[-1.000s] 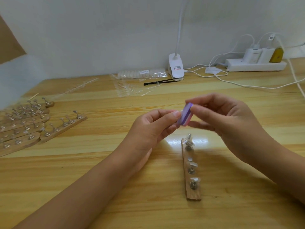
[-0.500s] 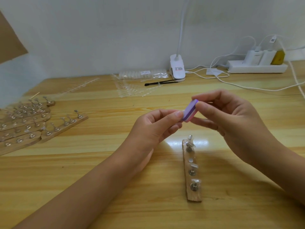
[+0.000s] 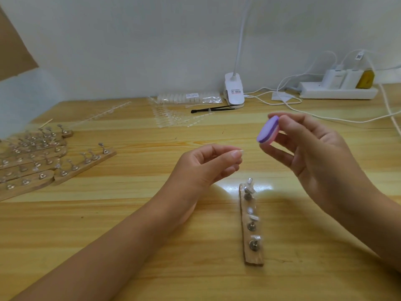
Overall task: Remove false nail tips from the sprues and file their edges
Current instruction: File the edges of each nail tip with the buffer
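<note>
My left hand pinches a small clear nail tip between thumb and forefinger above the table. My right hand grips a purple and pink nail file block, held up and to the right of the tip, a short gap apart from it. Below both hands lies a wooden holder strip with metal pegs, several of them carrying clear nail tips. Clear sprue strips of nail tips lie at the back centre of the table.
Several wooden peg strips are stacked at the left. A bag of nail tips, a black tool and a white clip lamp stand at the back. A power strip and white cables occupy the back right.
The file block was touching the tip in my left hand. My right hand has now lifted the block up and to the right, away from it. My left hand has barely moved.
</note>
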Motion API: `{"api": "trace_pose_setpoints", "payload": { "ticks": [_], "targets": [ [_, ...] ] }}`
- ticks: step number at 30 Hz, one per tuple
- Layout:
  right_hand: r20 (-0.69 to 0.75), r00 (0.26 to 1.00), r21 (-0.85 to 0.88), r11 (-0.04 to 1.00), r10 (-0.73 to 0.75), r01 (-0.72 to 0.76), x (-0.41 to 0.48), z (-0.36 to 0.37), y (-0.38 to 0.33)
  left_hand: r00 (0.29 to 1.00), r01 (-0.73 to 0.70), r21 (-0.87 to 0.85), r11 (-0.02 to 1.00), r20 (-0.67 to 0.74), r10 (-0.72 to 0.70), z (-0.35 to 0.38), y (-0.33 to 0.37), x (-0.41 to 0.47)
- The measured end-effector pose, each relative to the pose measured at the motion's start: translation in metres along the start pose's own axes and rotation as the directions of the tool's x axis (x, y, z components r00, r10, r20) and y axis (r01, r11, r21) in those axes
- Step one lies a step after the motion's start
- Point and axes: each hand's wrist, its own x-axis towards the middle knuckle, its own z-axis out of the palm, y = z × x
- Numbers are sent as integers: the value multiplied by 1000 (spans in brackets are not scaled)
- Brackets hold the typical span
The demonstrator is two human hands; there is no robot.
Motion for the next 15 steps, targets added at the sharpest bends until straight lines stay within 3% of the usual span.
{"api": "trace_pose_setpoints", "payload": {
  "ticks": [3, 7, 15],
  "targets": [
    [-15, 997, -14, 997, 71, -72, 6, -8, -2, 1000, -17, 33, 999, 15, 16, 0, -1, -1],
    [149, 980, -146, 983, 132, -110, 5, -8, -2, 999, -35, 92, 995, 43, 31, -1, -1, -1],
    [308, 937, -313, 948, 168, -67, -1, -6, -7, 994, -35, 108, 994, 110, 23, 0, -1, -2]
  ]
}}
